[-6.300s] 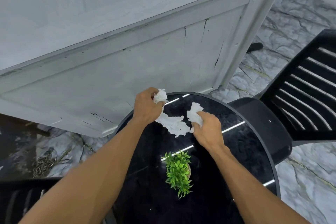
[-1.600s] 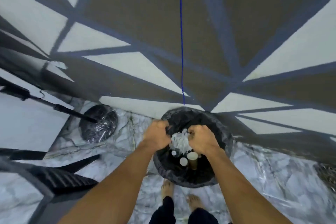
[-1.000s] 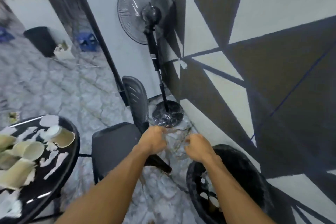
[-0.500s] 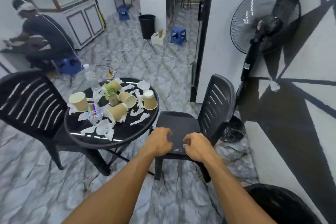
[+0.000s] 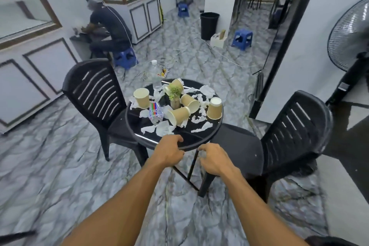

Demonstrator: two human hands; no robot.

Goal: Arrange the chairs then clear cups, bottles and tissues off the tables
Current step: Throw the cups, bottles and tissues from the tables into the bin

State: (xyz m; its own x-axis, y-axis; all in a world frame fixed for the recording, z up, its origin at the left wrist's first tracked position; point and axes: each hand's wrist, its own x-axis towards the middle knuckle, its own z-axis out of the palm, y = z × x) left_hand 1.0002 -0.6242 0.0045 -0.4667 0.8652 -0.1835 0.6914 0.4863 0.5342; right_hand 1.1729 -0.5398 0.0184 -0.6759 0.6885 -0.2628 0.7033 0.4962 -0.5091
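even cool indoor light with soft shadows, thin glare streaks on the glossy table (image 5: 191,136), motion blur on the floor (image 5: 30,185) at left, wide-angle bending at the borders.

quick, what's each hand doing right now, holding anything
left hand: loosely curled, holding nothing, at the near rim of the round black glass table
right hand: loosely curled, holding nothing

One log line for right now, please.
left hand: empty | right hand: empty | round table: five paper cups, two bottles, tissues uncleared | chairs: one each side
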